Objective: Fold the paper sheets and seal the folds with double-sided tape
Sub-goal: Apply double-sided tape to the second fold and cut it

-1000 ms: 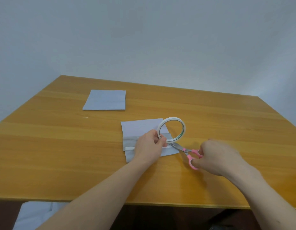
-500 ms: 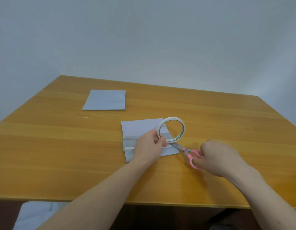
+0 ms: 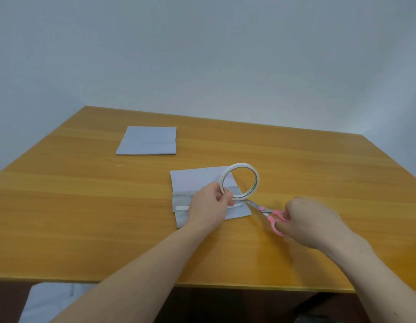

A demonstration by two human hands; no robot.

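While the left hand (image 3: 209,203) pinches the tape roll (image 3: 240,184) upright over the near paper sheet (image 3: 197,180), the right hand (image 3: 312,220) grips pink scissors (image 3: 267,212) just right of that sheet, blades at the strip (apparently uncut). Beyond it on the counter (image 3: 85,206), a folded sheet (image 3: 147,141) looks finished; sealing this one remains.

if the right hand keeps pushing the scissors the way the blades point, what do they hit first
Most likely the strip of tape running from the tape roll that the left hand holds. The scissors in the right hand already have their tips at that strip; past it come the left thumb and the paper sheet.
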